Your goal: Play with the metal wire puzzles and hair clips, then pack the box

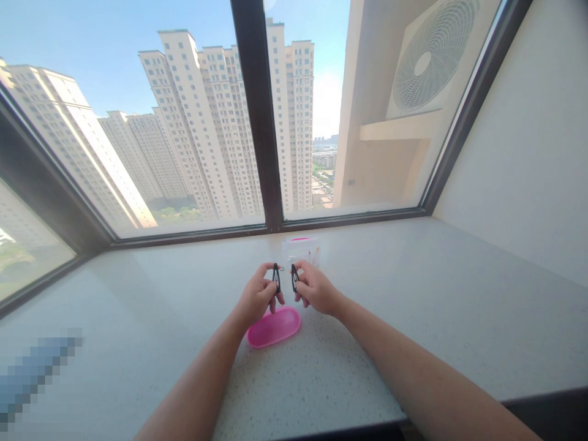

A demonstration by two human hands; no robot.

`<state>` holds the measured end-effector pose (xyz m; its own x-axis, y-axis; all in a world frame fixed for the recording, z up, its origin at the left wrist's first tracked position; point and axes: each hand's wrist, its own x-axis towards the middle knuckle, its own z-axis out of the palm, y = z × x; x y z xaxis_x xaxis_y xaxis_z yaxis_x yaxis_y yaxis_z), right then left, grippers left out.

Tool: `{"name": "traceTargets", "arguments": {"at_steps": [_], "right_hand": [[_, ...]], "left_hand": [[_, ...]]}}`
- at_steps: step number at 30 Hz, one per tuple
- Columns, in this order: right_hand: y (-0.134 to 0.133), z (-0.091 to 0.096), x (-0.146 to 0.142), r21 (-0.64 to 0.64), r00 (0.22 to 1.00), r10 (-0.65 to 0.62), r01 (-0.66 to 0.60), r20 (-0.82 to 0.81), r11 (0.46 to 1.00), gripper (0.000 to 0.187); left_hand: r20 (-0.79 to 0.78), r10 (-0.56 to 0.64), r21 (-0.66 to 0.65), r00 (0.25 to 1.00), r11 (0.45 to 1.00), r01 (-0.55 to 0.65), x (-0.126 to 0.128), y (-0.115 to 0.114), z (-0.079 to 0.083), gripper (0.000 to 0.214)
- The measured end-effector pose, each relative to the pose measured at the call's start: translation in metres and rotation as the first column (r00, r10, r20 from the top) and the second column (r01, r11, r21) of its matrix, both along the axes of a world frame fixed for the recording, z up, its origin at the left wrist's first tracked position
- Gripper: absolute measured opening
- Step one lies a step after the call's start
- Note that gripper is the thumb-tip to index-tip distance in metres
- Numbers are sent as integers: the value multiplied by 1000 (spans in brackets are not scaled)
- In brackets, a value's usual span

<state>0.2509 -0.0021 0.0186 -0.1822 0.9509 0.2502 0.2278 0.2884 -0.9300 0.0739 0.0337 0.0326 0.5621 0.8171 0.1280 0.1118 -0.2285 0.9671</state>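
Two black snap hair clips are held upright, side by side with a small gap between them. My left hand (263, 293) pinches the left hair clip (276, 278) between thumb and finger. The right hair clip (294, 278) is gripped the same way by my right hand (316, 288). Just below my left hand, a pink oval tray (274, 328) lies on the white speckled counter (321, 373); its left edge is partly behind my wrist. Beyond my hands lies a clear plastic bag (301, 248) with something pink at its top; my right hand covers part of it.
A dark window frame (273, 223) borders the counter's far side, with tall buildings outside. A white wall (514, 184) rises at the right. At the lower left is a blurred, pixelated bluish object (37, 373). The counter's front edge runs below my right arm.
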Motion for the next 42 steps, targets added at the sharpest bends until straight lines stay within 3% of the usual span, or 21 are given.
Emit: {"name": "traceTargets", "arguments": {"at_steps": [20, 29, 42], "right_hand": [[-2, -1, -2, -26, 1000, 12, -11, 21, 1000, 33], [-3, 7, -1, -143, 973, 94, -127, -213, 982, 39], [6, 2, 4, -226, 921, 34, -130, -387, 965, 39]], "left_hand": [[55, -44, -79, 998, 996, 48, 0, 2, -3, 49], [136, -77, -121, 988, 988, 93, -1, 4, -1, 52], [195, -72, -215, 978, 970, 114, -2, 5, 4, 49]]}}
